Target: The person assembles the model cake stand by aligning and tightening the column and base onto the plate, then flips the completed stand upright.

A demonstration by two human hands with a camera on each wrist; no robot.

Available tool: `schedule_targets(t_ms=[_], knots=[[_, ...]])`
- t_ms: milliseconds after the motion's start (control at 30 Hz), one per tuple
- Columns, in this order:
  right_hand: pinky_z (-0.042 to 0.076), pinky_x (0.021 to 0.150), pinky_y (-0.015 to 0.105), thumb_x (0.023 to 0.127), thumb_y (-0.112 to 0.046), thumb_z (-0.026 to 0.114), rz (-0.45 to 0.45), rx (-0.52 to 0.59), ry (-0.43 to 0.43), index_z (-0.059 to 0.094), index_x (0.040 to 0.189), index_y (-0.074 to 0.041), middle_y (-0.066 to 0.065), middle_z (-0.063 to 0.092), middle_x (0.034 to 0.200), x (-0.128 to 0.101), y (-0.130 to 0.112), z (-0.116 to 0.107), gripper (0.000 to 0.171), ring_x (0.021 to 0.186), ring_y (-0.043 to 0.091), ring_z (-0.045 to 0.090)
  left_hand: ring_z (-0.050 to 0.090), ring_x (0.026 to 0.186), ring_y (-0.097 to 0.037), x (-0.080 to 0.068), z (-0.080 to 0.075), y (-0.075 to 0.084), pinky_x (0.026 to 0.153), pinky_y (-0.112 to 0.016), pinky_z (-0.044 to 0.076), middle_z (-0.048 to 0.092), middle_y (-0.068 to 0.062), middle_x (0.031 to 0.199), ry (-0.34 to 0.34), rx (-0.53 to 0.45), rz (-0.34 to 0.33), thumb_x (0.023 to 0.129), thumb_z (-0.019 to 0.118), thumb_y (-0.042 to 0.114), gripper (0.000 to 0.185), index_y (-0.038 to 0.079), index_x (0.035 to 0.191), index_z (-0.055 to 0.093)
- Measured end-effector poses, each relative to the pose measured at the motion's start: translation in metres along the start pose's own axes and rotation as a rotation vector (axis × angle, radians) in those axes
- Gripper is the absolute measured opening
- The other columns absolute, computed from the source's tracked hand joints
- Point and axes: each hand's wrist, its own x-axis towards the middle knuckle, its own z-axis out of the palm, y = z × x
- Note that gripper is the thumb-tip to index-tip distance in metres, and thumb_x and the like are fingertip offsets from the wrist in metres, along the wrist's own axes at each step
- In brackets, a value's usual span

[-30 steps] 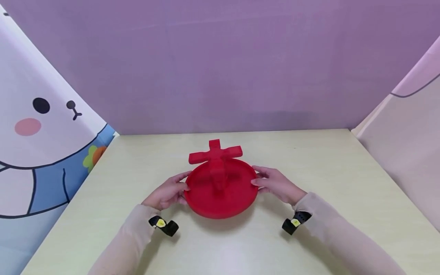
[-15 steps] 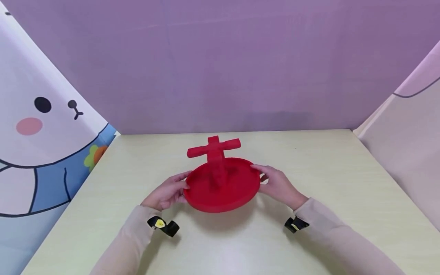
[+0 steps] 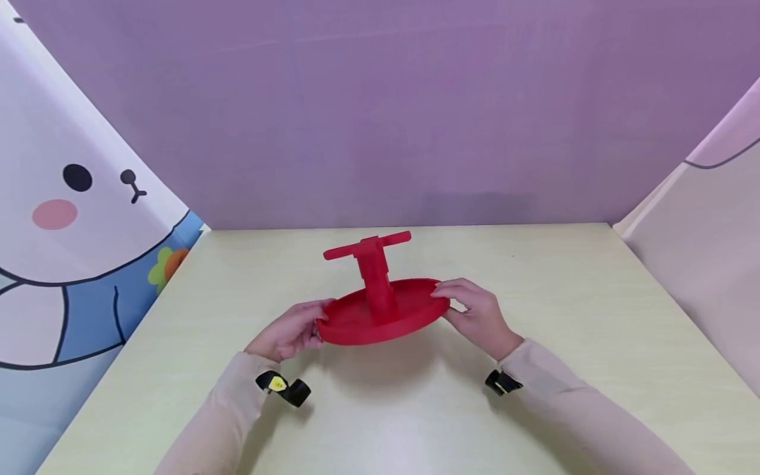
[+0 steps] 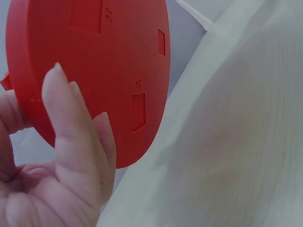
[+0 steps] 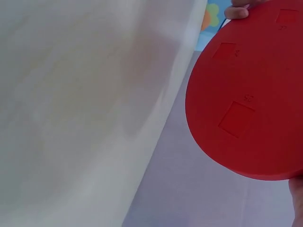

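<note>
Tipped flatter than a second ago and raised off the tabletop (image 3: 534,409) near its middle. Left hand (image 3: 289,332) pinching the red disc (image 3: 380,315) rim, right hand (image 3: 477,316) likewise; not yet set down.

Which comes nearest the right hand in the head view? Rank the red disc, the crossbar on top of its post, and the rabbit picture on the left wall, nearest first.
1. The red disc: the right hand grips its right rim, so they touch.
2. The crossbar: up on the post at the disc's middle, left of the hand.
3. The rabbit picture: on the far left wall, beyond the left hand.
</note>
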Motion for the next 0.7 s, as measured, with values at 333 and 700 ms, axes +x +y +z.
schedule_targets(t_ms=[333,700], knots=[[0.053,0.070,0.017,0.057,0.010,0.084,0.124,-0.105,0.092,0.069,0.089,0.006,0.014,0.066,0.083,0.005,0.001,-0.002,0.035,0.071,0.023,0.062,0.055,0.053,-0.009,0.004,0.010,0.004,0.056,-0.025,0.054,0.058,-0.003,0.075,0.074,0.182,-0.008,0.101,0.038,0.032,0.041,-0.002,0.118,0.053],[0.053,0.070,0.020,0.082,0.008,0.069,0.798,0.280,0.079,0.060,0.117,0.013,0.019,0.066,0.099,-0.001,-0.003,-0.013,0.037,0.081,0.006,0.059,0.058,0.100,-0.016,0.002,0.014,-0.004,0.084,-0.033,0.052,0.054,-0.026,0.120,0.175,0.510,0.464,0.106,0.031,0.034,0.054,0.000,0.147,0.031]])
